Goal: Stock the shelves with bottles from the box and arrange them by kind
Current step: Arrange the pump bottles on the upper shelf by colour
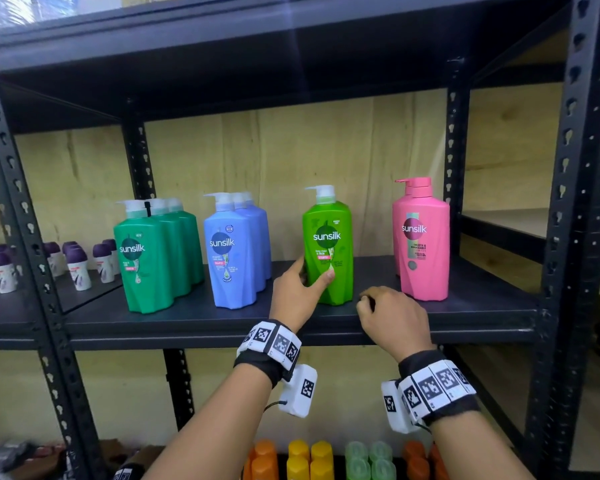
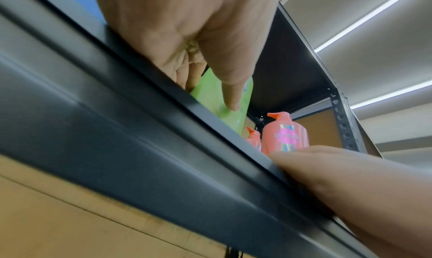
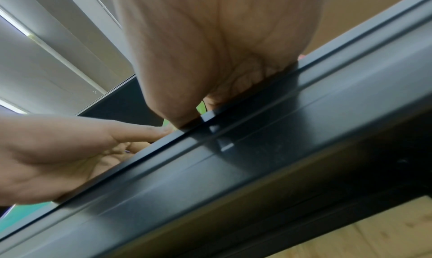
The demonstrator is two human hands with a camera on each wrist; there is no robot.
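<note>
**Entry: light-green Sunsilk pump bottle (image 1: pixel 328 244), placement on the middle shelf (image 1: pixel 222 320).**
It stands upright between the blue Sunsilk bottles (image 1: pixel 234 251) and the pink Sunsilk bottles (image 1: pixel 421 240), apart from both. The left hand (image 1: pixel 297 289) pinches its lower body, thumb across the front label, fingers round the left side. The right hand (image 1: pixel 392 318) rests on the shelf's front edge just beside the bottle, fingers curled under, nothing seen in them. Step, as judged: setting this bottle in its own colour spot. Next move calls for letting go without tipping it, label forward.

Plywood wall (image 1: pixel 291 150), black metal shelving (image 1: pixel 568 168), strip lights (image 2: pixel 364 20)
</note>
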